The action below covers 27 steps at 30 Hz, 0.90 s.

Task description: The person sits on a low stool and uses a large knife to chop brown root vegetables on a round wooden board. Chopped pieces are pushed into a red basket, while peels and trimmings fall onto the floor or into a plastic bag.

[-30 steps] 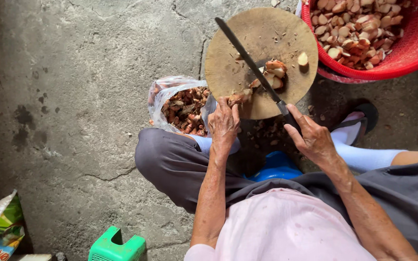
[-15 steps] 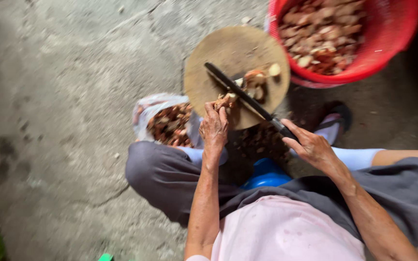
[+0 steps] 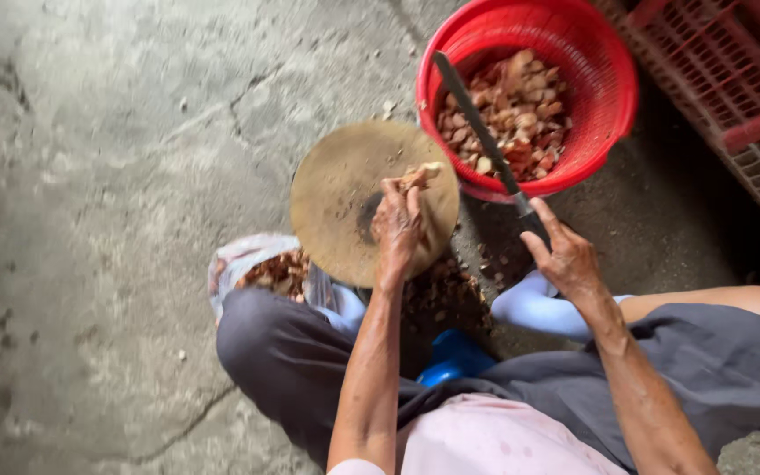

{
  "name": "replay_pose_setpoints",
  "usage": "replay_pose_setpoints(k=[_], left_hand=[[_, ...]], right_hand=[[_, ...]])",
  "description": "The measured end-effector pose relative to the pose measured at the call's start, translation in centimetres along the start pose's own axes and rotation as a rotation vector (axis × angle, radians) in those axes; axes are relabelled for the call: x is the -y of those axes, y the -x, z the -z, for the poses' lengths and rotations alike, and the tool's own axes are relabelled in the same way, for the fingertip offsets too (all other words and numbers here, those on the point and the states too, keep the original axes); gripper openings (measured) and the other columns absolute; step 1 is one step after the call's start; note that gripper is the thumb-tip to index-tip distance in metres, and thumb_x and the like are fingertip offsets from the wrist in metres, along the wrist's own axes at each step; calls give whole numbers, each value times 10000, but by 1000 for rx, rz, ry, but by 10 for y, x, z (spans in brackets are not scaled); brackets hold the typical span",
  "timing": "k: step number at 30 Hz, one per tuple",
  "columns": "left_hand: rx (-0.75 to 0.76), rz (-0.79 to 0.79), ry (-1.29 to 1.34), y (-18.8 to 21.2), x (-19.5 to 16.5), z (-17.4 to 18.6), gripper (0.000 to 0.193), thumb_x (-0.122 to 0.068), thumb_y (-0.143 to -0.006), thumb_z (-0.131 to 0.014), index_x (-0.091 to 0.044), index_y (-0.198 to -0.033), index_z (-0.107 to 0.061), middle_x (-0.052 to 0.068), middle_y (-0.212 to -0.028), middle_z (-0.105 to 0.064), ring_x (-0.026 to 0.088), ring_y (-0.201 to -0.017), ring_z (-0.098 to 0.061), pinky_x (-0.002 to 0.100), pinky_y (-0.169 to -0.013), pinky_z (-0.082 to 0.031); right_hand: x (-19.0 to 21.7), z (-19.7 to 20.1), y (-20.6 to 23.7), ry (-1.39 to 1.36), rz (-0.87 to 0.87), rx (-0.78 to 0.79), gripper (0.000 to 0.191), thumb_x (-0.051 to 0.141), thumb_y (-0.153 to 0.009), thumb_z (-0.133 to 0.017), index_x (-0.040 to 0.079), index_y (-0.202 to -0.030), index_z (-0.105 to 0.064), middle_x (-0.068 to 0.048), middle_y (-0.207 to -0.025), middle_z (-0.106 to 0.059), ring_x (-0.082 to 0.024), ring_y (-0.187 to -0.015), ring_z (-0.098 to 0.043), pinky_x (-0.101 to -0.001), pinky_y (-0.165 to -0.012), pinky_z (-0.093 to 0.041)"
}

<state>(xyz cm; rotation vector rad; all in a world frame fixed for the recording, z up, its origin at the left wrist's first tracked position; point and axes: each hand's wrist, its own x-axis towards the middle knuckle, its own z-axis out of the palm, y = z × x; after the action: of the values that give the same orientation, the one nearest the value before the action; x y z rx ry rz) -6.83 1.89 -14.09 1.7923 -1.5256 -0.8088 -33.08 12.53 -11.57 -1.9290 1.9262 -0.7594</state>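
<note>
My left hand (image 3: 398, 224) rests on a round wooden chopping block (image 3: 336, 198) and pinches a small pale-brown piece (image 3: 420, 176) near the block's right edge. My right hand (image 3: 565, 259) grips the handle of a long dark knife (image 3: 477, 123), whose blade is raised and points up-left across the red basket (image 3: 613, 88). The basket holds several cut reddish-brown and pale pieces (image 3: 516, 110). The knife blade is off the block.
A clear plastic bag (image 3: 257, 268) with brown pieces lies by my left knee. Brown scraps (image 3: 450, 286) litter the cracked concrete floor (image 3: 90, 176) under the block. A red plastic crate (image 3: 732, 79) stands at the top right. A blue object (image 3: 450, 356) sits between my legs.
The knife has lifted off the block and swung right, over the red basket. My left hand has slid onto the block's right side. The view has shifted toward the basket.
</note>
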Motion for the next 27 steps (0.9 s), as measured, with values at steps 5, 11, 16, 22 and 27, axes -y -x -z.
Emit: replay_pose_setpoints(k=[5,11,16,22,27], left_hand=[[-179,83,-35,29,32,32,315,-326,-1001,-573,-76,-1185,-520,245,-1040,-740,463,-938,-698,550,-771,-519],[-180,182,-118,45,54,46,332,-312,-997,-578,-81,-1225,-513,240,-1028,-735,466,-940,-700,553,-788,-515],[-94,448,1,40,86,45,336,-388,-1060,-432,-129,-1270,-473,149,-927,-728,311,-732,-718,454,-587,-572],[-427,144,62,37,114,46,389,-432,-1093,-481,-96,-1290,-478,119,-969,-709,172,-772,-663,341,-577,-547],[-44,377,152,44,86,39,346,-389,-1045,-465,-111,-1250,-489,161,-937,-699,292,-723,-712,415,-545,-602]], right_hand=[[32,-35,27,-219,-119,304,652,289,-940,-703,220,-1547,-475,-226,-1088,-725,-379,-984,-739,-444,-800,-574],[61,-47,46,-195,35,290,619,256,-928,-706,163,-1503,-495,-225,-1227,-702,-401,-1032,-707,-439,-801,-577],[55,-23,66,-170,119,335,618,242,-917,-693,132,-1493,-495,-205,-1223,-706,-384,-1019,-714,-430,-798,-580],[27,2,81,24,99,402,624,269,-904,-711,146,-1482,-511,-186,-1138,-722,-363,-975,-727,-430,-806,-586],[13,-1,37,124,83,93,610,244,-984,-701,101,-1541,-497,-224,-1256,-699,-405,-1065,-699,-466,-850,-576]])
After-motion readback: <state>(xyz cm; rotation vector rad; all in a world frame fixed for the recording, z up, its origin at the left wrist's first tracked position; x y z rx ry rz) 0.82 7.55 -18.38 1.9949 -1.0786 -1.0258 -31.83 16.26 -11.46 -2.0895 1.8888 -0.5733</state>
